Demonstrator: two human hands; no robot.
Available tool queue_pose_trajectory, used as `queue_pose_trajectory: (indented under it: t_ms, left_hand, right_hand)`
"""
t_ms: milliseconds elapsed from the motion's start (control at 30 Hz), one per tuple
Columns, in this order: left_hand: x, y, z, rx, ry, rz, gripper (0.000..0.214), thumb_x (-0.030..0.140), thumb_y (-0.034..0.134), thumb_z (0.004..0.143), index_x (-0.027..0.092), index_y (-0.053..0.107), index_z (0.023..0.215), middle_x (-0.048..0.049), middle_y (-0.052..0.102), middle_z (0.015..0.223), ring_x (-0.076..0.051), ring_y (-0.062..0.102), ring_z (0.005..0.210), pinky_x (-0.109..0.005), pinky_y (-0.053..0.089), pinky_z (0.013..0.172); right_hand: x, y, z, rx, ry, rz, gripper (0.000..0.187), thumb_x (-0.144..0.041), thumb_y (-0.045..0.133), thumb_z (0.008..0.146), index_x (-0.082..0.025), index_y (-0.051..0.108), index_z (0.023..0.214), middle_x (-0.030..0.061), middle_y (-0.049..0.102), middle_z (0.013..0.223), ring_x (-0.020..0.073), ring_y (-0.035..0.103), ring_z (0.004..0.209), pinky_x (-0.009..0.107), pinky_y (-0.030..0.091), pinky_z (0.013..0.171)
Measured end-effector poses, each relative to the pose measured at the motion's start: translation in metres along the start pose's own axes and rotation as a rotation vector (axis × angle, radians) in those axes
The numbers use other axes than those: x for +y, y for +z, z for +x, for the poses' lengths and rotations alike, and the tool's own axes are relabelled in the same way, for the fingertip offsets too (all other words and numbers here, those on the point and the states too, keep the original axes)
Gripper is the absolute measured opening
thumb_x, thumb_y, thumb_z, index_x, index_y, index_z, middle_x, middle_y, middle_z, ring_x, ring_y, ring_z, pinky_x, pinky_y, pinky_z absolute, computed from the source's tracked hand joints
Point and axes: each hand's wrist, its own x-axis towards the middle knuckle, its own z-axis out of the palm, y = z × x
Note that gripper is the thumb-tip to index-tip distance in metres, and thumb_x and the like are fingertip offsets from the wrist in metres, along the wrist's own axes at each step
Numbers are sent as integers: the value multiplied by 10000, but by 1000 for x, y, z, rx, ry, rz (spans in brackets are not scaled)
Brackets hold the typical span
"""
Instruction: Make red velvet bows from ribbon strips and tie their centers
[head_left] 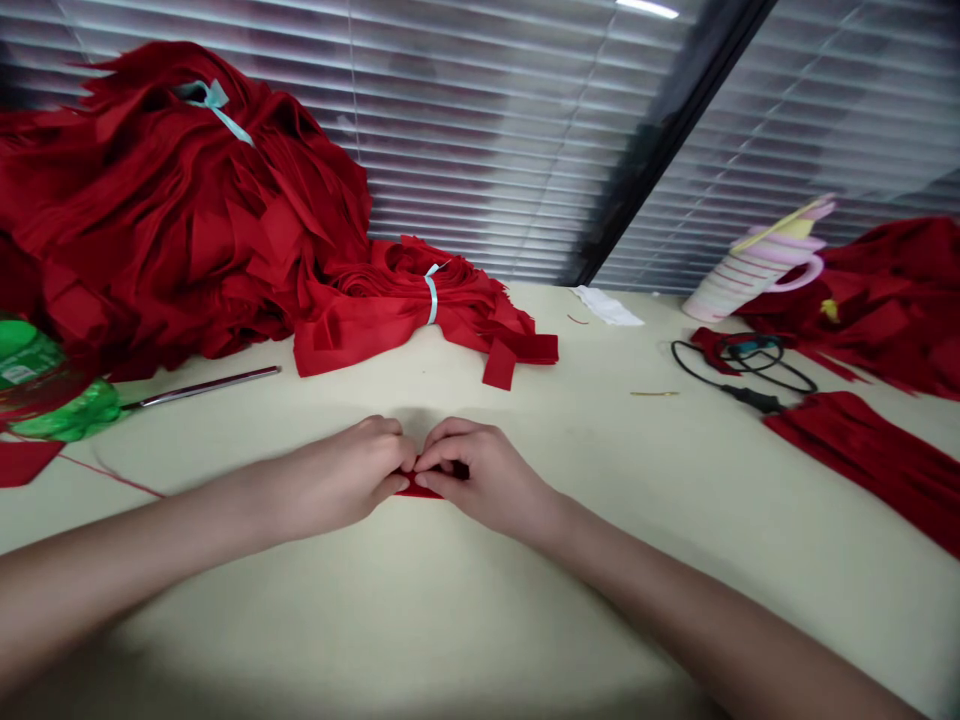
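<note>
A small piece of red fabric [420, 490] lies on the pale table at the middle of the view, mostly covered by my fingers. My left hand [360, 470] pinches its left side between thumb and curled fingers. From the right, my right hand [480, 475] grips the same piece, thumb and forefinger pressed together on it. The fingertips of both hands nearly meet. Whether the fabric is folded under them I cannot tell.
Red fabric bundles [247, 200] tied with light blue strips pile up at back left. A pen [202, 387] and green plastic bottle [67, 390] lie left. Right stand a striped mug [750, 270], a black cable [750, 395] and red fabric strips [870, 450]. Window blinds [480, 130] rise behind.
</note>
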Motion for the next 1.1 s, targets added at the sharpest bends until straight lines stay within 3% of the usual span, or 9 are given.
queue_pose_trajectory:
  t_ms: [467, 733, 1100]
  left_hand:
    - [-2, 5, -1, 46, 21, 77, 209, 191, 413, 895, 172, 620, 869, -55, 574, 857, -192, 560, 837, -299, 466, 714]
    - [0, 6, -2, 61, 41, 112, 255, 174, 377, 894, 153, 580, 741, -52, 567, 761, -176, 557, 717, -279, 450, 623]
    - [-5, -4, 3, 8, 149, 84, 205, 167, 410, 886, 174, 605, 822, -36, 595, 786, -163, 574, 715, -264, 440, 615]
  right_hand:
    - [-3, 0, 0, 11, -46, -32, 138, -48, 611, 739, -160, 689, 725, 1, 570, 759, 56, 501, 569, 197, 433, 556]
    - [-5, -1, 3, 18, -29, -49, 75, -111, 694, 662, -181, 681, 687, -27, 534, 645, 73, 479, 557, 197, 409, 522]
    - [-7, -4, 4, -44, -36, -100, 142, -49, 598, 745, -171, 666, 721, -6, 562, 712, 81, 492, 595, 207, 413, 559]
